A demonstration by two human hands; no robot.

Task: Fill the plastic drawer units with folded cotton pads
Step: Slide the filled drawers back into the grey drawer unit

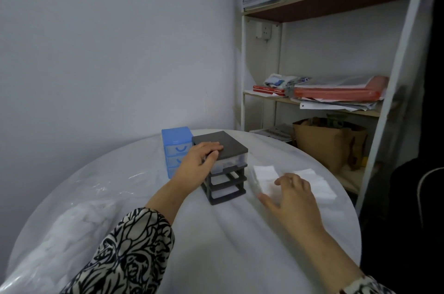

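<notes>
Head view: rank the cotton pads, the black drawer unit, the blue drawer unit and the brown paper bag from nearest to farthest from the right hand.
From the right hand:
1. Cotton pads, just past its fingers.
2. Black drawer unit, to its left.
3. Blue drawer unit, behind the black one, farther left.
4. Brown paper bag, off the table, under the shelves.

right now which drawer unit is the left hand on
The black unit: the left hand rests on its top front corner. The blue unit stands behind and to its left, untouched.
</notes>
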